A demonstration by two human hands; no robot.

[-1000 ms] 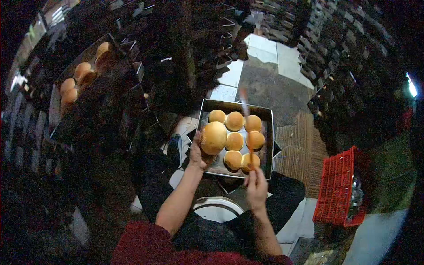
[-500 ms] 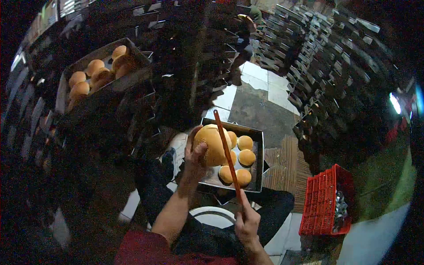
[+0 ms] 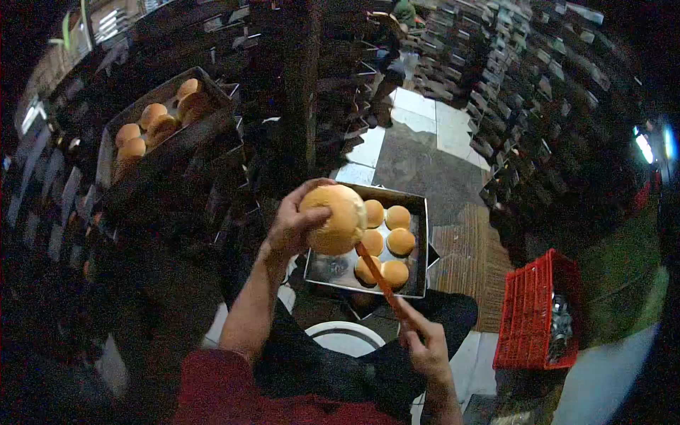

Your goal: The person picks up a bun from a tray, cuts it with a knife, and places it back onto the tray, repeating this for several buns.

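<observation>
My left hand (image 3: pixel 292 223) holds a large round golden bun (image 3: pixel 334 219) lifted above a metal baking tray (image 3: pixel 419 244). My right hand (image 3: pixel 425 347) grips the lower end of a long orange stick (image 3: pixel 379 278), whose upper end reaches under the held bun. Several smaller buns (image 3: pixel 400 241) lie in the tray, mostly on its right side. The tray's left part is bare metal.
A second tray of buns (image 3: pixel 159 122) sits on dark racks at the upper left. A red plastic crate (image 3: pixel 542 312) stands on the floor at right. A white round rim (image 3: pixel 347 338) is below the tray. Stacked dark trays line both sides of a tiled aisle (image 3: pixel 425 134).
My left hand lifted the bun out of the tray and turned it. The stick swung from upright over the tray to slanting under the bun. My right hand dropped lower.
</observation>
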